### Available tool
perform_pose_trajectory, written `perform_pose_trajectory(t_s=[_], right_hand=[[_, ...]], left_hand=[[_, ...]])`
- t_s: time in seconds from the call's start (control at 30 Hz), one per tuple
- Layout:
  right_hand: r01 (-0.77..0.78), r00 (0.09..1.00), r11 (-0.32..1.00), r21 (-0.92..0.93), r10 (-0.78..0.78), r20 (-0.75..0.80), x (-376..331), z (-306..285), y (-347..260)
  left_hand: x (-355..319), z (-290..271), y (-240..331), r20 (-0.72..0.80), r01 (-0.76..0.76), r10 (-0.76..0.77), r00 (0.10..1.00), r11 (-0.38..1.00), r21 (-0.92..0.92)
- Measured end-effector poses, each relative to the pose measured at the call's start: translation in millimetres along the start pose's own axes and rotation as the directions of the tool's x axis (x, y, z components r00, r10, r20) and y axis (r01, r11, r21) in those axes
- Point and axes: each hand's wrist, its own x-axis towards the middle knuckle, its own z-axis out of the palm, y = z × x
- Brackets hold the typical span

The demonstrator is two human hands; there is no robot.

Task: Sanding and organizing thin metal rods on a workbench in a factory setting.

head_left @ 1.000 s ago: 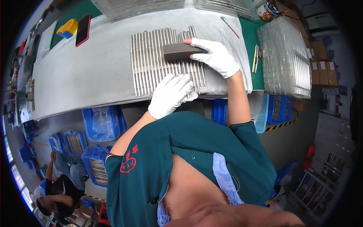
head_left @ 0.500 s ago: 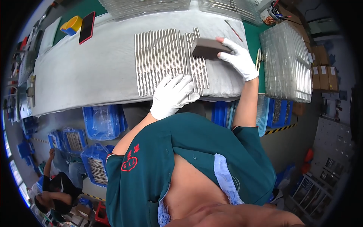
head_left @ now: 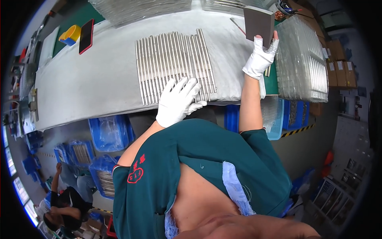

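Note:
On the grey cloth a row of shiny metal rods (head_left: 169,55) lies side by side, a few at the right end sticking out unevenly. My left hand (head_left: 177,99), in a white glove, rests over the rods' near ends, fingers stretched out across them and thumb by the cloth's front edge. At the far right of the cloth, my right hand (head_left: 260,59) grips a dark brown rectangular block (head_left: 258,26) between thumb and fingers. This glove leaves fingertips bare. The block is tilted up, apart from the rods.
Stacked clear plastic trays (head_left: 300,59) stand at the right, with more trays (head_left: 147,10) along the back. A red-edged phone (head_left: 86,36) and a yellow tape dispenser (head_left: 71,34) lie at the back left. Blue bins (head_left: 106,133) stand below the table; another person (head_left: 69,205) sits at lower left.
My right hand has carried the block from over the right-hand rods toward the far right, turning it upward. My left hand stays on the rods' near ends.

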Motion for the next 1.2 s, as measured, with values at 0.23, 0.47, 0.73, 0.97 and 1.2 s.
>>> perform_pose_trajectory(t_s=[0.23,0.47,0.73,0.97,1.2], right_hand=[[0.014,1.000,1.000,0.004,-0.014,-0.018,-1,-3,4],[0.009,1.000,0.999,-0.046,-0.007,0.025,-6,1,-1],[0.020,0.998,0.999,-0.051,-0.017,0.065,-6,3,1],[0.012,0.998,0.996,-0.091,-0.006,0.065,-5,3,3],[0.024,0.997,0.995,-0.093,-0.017,0.073,-5,1,5]], left_hand=[[12,-6,-2,0.025,-0.041,0.043,0.999,0.995,-0.092],[38,11,-2,0.138,-0.254,0.271,0.953,0.958,-0.133],[33,19,1,0.114,-0.208,0.223,0.968,0.969,-0.133],[33,8,-6,0.050,-0.208,0.223,0.974,0.957,-0.204],[-10,-23,-44,0.065,0.022,-0.027,0.998,0.997,0.079]])
